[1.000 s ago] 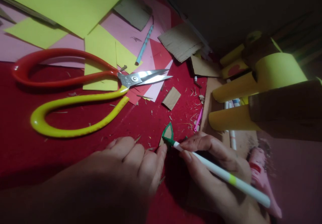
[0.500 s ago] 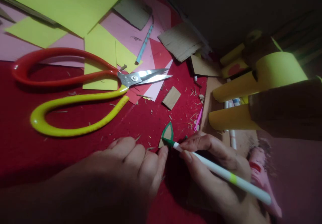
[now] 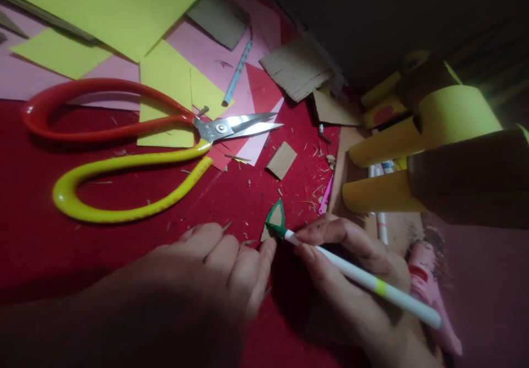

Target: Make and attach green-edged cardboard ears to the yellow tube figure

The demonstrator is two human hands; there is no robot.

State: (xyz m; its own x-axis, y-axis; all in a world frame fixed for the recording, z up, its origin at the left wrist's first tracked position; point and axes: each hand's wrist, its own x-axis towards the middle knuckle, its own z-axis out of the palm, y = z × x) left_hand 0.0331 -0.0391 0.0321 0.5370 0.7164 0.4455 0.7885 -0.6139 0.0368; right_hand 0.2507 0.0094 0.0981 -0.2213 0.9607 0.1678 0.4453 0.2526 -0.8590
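Observation:
A small leaf-shaped piece of cardboard (image 3: 275,215) lies on the red cloth (image 3: 223,191), its edges coloured green. My left hand (image 3: 223,269) has its fingers curled together, with the fingertips at the piece's lower end pressing on it. Between thumb and fingers, my right hand (image 3: 355,274) grips a white marker (image 3: 351,271) with a yellow band; its green tip touches the cardboard piece. Left of the piece lie large scissors (image 3: 215,128) with one red and one yellow handle, their blades slightly apart.
Yellow paper sheets (image 3: 103,4), a blue pencil (image 3: 237,73) and cardboard scraps (image 3: 297,68) lie farther back. A small cardboard rectangle (image 3: 281,160) sits beyond the leaf piece. Yellow paper tubes (image 3: 458,114) and a pink glue gun (image 3: 432,291) are on the right.
The marker tip has moved slightly along the cardboard piece, leaving more green across its lower part. The marker's back end has shifted a little left and up.

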